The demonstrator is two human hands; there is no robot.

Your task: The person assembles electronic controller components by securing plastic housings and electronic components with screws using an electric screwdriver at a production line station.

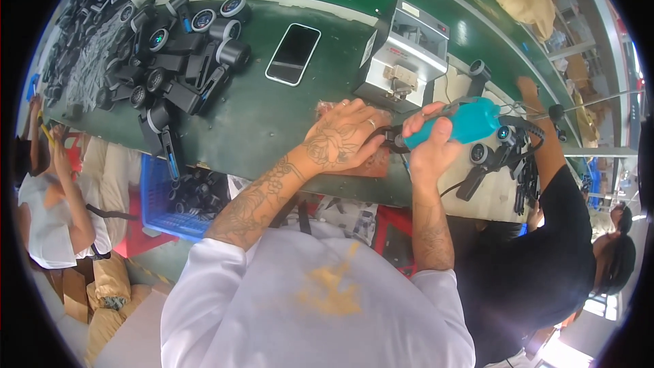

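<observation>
My right hand (432,150) is wrapped round a teal electric screwdriver (473,121), which lies almost level with its dark nose pointing left. My left hand (343,135) rests palm down over a reddish pad (368,165) on the bench. Its thumb and fingers close around something dark by the screwdriver's nose; the hand hides most of it, so its kind does not show. To the left lies a pile of black device parts with round displays (180,54). A phone with a dark screen (293,54) lies flat beyond my left hand.
A grey metal machine (409,54) stands just beyond my hands. More black display parts (480,155) and cables lie at right, beside a co-worker in a black sleeve (562,225). A blue crate (157,194) sits below the bench edge. Another person (58,204) works at left.
</observation>
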